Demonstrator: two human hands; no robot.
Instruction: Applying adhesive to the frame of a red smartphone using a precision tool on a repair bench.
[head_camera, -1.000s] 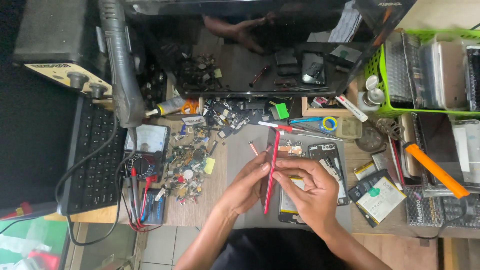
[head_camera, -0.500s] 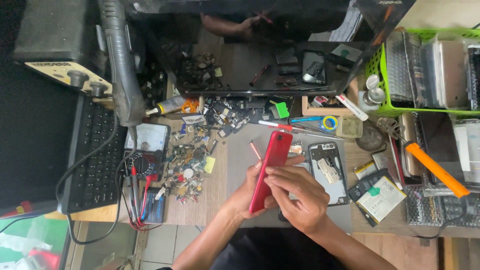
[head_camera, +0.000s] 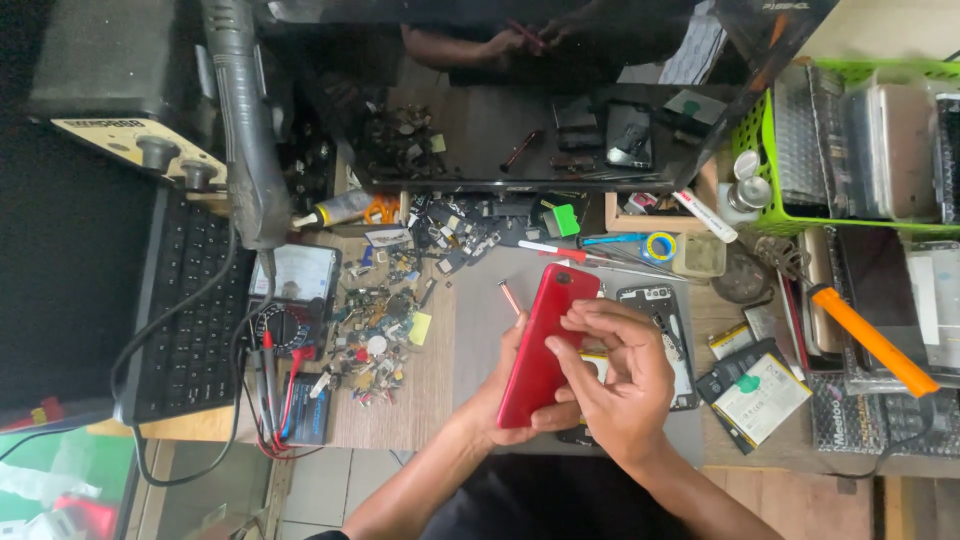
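Both hands meet over the grey mat: the left hand cups the red phone back cover from beneath, tilted upright, so the right hand can press fingertips along its edge, beside the opened phone.

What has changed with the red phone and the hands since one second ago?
The red phone, seen edge-on a second ago, has been turned so its red back faces up. The left hand still holds it from below; the right hand stays on its right edge. The opened phone and the small parts did not move.
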